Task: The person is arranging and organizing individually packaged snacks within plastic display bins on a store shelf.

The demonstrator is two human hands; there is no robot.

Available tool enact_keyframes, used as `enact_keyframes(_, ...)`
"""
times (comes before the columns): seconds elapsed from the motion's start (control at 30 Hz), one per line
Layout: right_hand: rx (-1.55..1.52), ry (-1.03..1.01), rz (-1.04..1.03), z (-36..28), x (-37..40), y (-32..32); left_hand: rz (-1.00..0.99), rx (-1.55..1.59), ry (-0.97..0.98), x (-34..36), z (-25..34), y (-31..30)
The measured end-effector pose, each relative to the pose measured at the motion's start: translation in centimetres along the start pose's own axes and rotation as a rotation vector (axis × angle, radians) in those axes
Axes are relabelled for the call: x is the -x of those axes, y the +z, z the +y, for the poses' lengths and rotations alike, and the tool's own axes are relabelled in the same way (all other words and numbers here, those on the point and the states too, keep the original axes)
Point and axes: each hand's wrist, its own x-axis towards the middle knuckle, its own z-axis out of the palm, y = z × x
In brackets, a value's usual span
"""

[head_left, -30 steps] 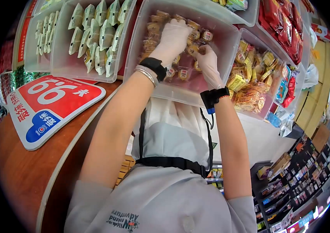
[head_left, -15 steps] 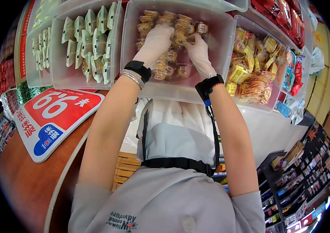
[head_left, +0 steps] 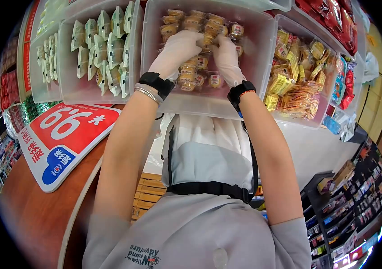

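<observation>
Both hands wear white gloves and are inside a clear plastic bin (head_left: pixel 155 96) that holds wrapped round yellow snacks (head_left: pixel 188 71) in stacked rows. My left hand (head_left: pixel 183 47) lies over the middle rows, its fingers curled against a stack of packs. Close beside it, my right hand (head_left: pixel 226 56) has its fingertips drawn together at the same stack (head_left: pixel 208 39). Both hands seem closed on packs there, though their fingertips are partly hidden. A single pack (head_left: pixel 215 80) lies below my right hand, near the bin's front.
Left of the bin is another bin with upright green-and-white packets (head_left: pixel 100 49). To the right, a bin holds yellow packets (head_left: pixel 292 76). A red price sign (head_left: pixel 67 134) lies on the brown counter (head_left: pixel 34 206). Dark shelves (head_left: pixel 348 201) stand at lower right.
My right hand has moved left and its fingers have come together beside my left hand. My left hand has shifted slightly right and down. The view has moved a little.
</observation>
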Motion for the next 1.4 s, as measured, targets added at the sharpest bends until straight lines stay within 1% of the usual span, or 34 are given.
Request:
enact_keyframes(0.07, -0.024, 0.030, -0.066, -0.8, 0.0, -0.5, -0.020, 0.006, -0.002, 0.0, 0.0, 0.3)
enact_keyframes(0.13, -0.001, 0.023, -0.041, -0.4, -0.1, -0.1, 0.033, -0.074, 0.053, 0.1, -0.1, 0.5)
enact_keyframes(0.2, 0.019, 0.013, -0.018, 0.0, -0.2, 0.1, 0.030, -0.113, 0.046, 0.1, 0.1, 0.6)
enact_keyframes(0.3, 0.058, -0.015, -0.058, 0.1, -0.3, -0.9, 0.040, -0.156, 0.046, 0.2, 0.3, 0.6)
enact_keyframes(0.37, 0.076, 0.118, -0.116, -1.9, 0.3, -3.7, 0.055, -0.158, 0.053, 0.4, 0.5, 0.7)
enact_keyframes(0.4, 0.078, 0.118, -0.113, -2.9, 0.9, -5.3, 0.063, -0.178, 0.067, 0.5, 0.6, 0.7)
enact_keyframes(0.47, -0.140, 0.067, -0.101, -4.5, 2.6, -9.0, 0.074, -0.199, 0.083, 1.1, 1.2, 0.4)
enact_keyframes(0.53, -0.237, 0.049, -0.046, -5.0, 4.9, -11.9, 0.096, -0.181, 0.131, 2.0, 2.7, 0.1)
enact_keyframes(0.57, -0.237, 0.043, -0.045, -4.8, 6.0, -12.9, 0.057, -0.164, 0.157, 2.0, 3.4, 0.2)
enact_keyframes(0.6, -0.278, 0.118, -0.037, -4.3, 7.0, -13.5, 0.020, -0.193, 0.204, 1.8, 3.9, 1.1)
enact_keyframes(0.63, -0.318, 0.195, -0.027, -3.6, 8.0, -14.0, -0.022, -0.148, 0.269, 2.2, 4.5, 1.5)
enact_keyframes(0.67, -0.318, 0.192, -0.023, -2.8, 8.9, -14.2, -0.064, -0.104, 0.335, 2.3, 5.1, 1.9)
enact_keyframes(0.73, -0.417, 0.261, 0.023, -1.2, 10.3, -14.0, -0.134, -0.295, 0.335, 1.5, 6.1, 4.8)
enact_keyframes(0.77, -0.456, 0.270, 0.043, -0.9, 11.0, -14.0, -0.150, -0.435, 0.386, 1.5, 6.3, 5.8)
enact_keyframes(0.8, -0.459, 0.263, 0.050, -0.9, 11.3, -14.2, -0.144, -0.442, 0.390, 1.3, 6.7, 6.5)
enact_keyframes(0.87, -0.517, 0.315, 0.097, -1.0, 11.8, -14.3, -0.293, -0.620, 0.410, 1.1, 6.9, 8.2)
enact_keyframes(0.9, -0.549, 0.338, 0.094, -1.0, 11.9, -14.3, -0.199, -0.673, 0.409, 1.6, 7.0, 8.9)
enact_keyframes(0.93, -0.553, 0.337, 0.103, -0.9, 11.9, -14.4, -0.198, -0.680, 0.416, 1.2, 7.0, 9.4)
enact_keyframes(1.0, -0.481, 0.271, 0.130, -0.9, 12.0, -14.5, -0.295, -0.718, 0.403, 0.7, 7.1, 10.0)
enact_keyframes(1.07, -0.477, 0.252, 0.135, -0.7, 12.2, -14.5, -0.284, -0.681, 0.411, 0.3, 6.9, 9.9)
enact_keyframes(1.13, -0.473, 0.227, 0.133, -0.6, 12.1, -14.5, -0.430, -0.449, 0.319, -0.1, 6.7, 9.5)
enact_keyframes(1.27, -0.492, 0.291, 0.075, -0.6, 11.6, -14.5, -0.373, -0.343, 0.268, 0.7, 7.1, 7.7)
enact_keyframes(1.33, -0.512, 0.321, 0.053, -0.7, 11.1, -14.5, -0.449, -0.429, 0.334, 1.1, 7.7, 5.4)
enact_keyframes(1.4, -0.437, 0.228, 0.089, -1.3, 10.6, -14.5, -0.429, -0.145, 0.196, 1.8, 9.3, 0.9)
